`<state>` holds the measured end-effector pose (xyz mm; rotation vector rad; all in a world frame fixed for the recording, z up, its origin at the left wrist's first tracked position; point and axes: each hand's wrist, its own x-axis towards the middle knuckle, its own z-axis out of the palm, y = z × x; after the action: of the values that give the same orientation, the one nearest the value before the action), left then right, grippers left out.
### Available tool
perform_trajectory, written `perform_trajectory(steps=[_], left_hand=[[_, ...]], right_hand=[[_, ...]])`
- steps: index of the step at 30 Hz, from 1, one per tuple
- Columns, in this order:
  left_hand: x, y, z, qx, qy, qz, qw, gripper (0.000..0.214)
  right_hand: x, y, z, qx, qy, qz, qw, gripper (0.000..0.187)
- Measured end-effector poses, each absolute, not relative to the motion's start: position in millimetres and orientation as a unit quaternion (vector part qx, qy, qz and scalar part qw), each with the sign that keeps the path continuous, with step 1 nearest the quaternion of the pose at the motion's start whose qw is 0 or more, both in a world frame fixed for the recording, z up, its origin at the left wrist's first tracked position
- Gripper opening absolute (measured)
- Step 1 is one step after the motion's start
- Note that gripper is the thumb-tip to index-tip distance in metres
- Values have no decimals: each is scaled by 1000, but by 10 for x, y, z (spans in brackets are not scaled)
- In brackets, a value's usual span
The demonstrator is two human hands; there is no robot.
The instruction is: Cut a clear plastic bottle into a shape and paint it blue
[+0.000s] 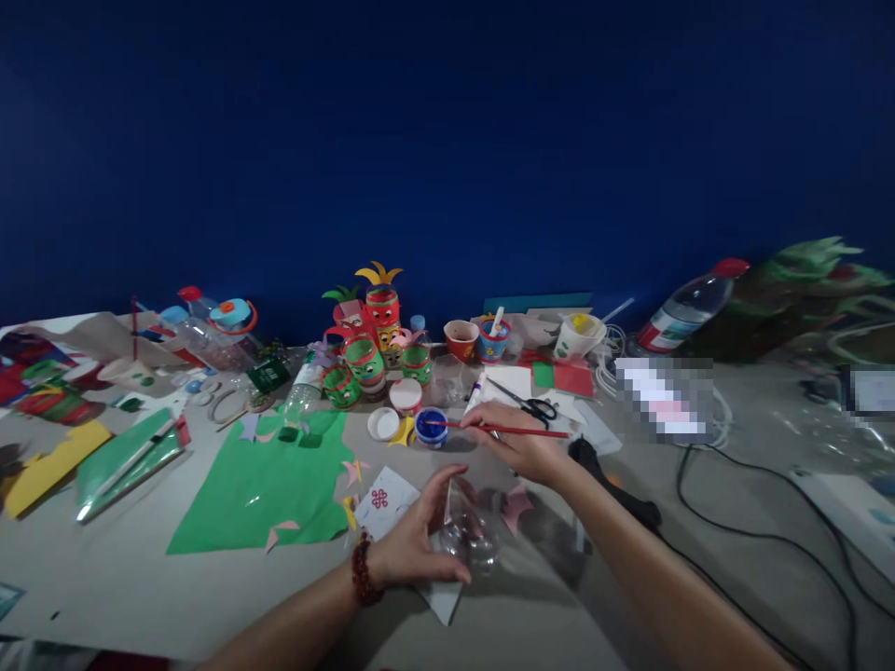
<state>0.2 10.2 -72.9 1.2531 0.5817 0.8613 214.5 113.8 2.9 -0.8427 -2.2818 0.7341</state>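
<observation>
My left hand (423, 540), with a beaded bracelet at the wrist, curls around a clear plastic bottle piece (479, 540) low over the table. My right hand (514, 443) pinches a red paintbrush (535, 431). The brush's tip reaches into a small jar of blue paint (432, 429). Beside that jar lie a white lid (383, 425) and another jar with a pale pink top (406, 396). Partly under my left hand is a white napkin (383, 499) with a red knot print.
Decorated red and green cups (364, 359) stand in a cluster at the back. Black scissors (528, 403) lie behind my right hand. A green sheet (272, 485) covers the table's left. A black glue gun (612, 485) and cables lie right, before a tilted bottle (689, 308).
</observation>
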Motion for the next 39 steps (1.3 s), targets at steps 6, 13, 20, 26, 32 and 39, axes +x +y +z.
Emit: perform_trajectory(steps=[6,13,20,26,32,39], left_hand=[[-13,129,-847,524,290,435,673,112],[-49,180,-859,541,315,465,626,110],[-37,174,-871,546,282,479,627,107],[-40,156,-851,582,277,471,602,96],[-38,132,-864,607,280,472,575,95],[-11,107,-913,620,279,446,582,98]], right_hand=[[2152,1172,92,-331,-861,278,270,23],[2118,1174,113,-320,-872,270,254,23],[2061,1164,89,-320,-867,274,266,22],[2031,1170,30,-358,-847,277,278,24],[1976,1154,9,-364,-841,277,287,25],[1968,1149,-40,-375,-819,289,324,29]])
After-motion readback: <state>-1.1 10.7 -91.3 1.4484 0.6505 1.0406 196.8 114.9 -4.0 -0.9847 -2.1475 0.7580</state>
